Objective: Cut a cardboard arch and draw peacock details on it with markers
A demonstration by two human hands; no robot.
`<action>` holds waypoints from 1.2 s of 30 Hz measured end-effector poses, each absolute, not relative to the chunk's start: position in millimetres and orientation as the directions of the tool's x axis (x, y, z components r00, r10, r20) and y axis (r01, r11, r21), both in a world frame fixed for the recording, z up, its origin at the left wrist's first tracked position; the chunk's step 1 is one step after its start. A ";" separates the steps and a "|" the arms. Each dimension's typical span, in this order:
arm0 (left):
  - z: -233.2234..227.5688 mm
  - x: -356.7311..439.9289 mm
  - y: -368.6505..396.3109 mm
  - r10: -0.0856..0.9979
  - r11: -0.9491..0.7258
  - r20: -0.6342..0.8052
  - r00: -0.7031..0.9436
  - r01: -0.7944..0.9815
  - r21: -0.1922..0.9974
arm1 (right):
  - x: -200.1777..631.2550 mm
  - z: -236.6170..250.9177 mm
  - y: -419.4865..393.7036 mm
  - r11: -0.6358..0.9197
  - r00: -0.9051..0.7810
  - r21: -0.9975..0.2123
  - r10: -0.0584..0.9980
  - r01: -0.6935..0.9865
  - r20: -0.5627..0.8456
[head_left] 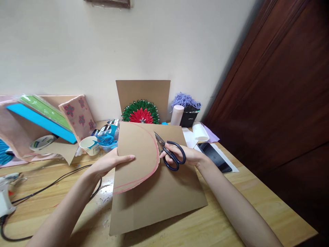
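Observation:
My left hand grips the left edge of a brown cardboard sheet, thumb on top and fingers hidden beneath. A curved red line is drawn on the sheet, and a cut runs along its outer side from the lower left round to the right. My right hand holds black-handled scissors, whose blades meet the cardboard at the upper right of the curve. The rounded flap inside the cut stands slightly above the rest of the sheet.
Behind stand a green-and-red petal decoration, a pink bottle and purple yarn. A phone lies at right. At left are a paper cup, a pink box and a glue gun with its cord.

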State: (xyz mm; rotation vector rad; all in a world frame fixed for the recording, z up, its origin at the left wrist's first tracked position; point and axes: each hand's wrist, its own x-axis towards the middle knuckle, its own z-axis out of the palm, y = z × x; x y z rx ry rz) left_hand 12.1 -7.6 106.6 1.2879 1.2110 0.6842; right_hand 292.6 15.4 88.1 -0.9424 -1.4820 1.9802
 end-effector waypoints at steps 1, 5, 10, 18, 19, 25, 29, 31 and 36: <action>106.9 12.5 -7.7 0.914 0.219 -0.283 0.290 0.234 0.947 | 293.4 89.3 14.6 -0.289 -0.633 -0.956 0.731 0.049 -0.253; 107.7 12.5 -7.9 0.910 0.225 -0.287 0.300 0.224 0.948 | 296.3 92.2 11.4 -0.283 -0.624 -0.952 0.725 0.116 -0.292; 108.0 9.9 -6.9 0.898 0.242 -0.302 0.320 0.214 0.946 | 293.6 90.1 11.4 -0.392 -0.664 -0.918 0.669 0.067 -0.334; 108.4 5.2 -4.7 0.902 0.283 -0.322 0.288 0.169 0.944 | 288.7 79.9 17.1 -0.658 -0.792 -0.745 0.512 -0.112 -0.333; 108.4 3.9 -4.3 0.899 0.297 -0.334 0.283 0.166 0.940 | 287.8 78.9 17.1 -0.674 -0.805 -0.728 0.498 -0.125 -0.323; 108.7 -1.0 -5.5 0.866 0.338 -0.362 0.345 0.128 0.932 | 277.0 84.6 10.2 -0.594 -0.716 -0.790 0.616 -0.148 -0.329; 105.8 0.8 -8.1 0.855 0.316 -0.322 0.406 0.084 0.945 | 270.9 87.4 4.8 -0.452 -0.561 -0.888 0.760 -0.092 -0.328; 103.9 2.5 -8.7 0.850 0.323 -0.322 0.417 0.069 0.944 | 268.4 82.3 6.9 -0.371 -0.491 -0.925 0.823 -0.082 -0.287; 100.4 5.0 -9.1 0.863 0.334 -0.324 0.388 0.044 0.941 | 260.5 67.7 16.2 -0.358 -0.507 -0.932 0.816 -0.063 -0.279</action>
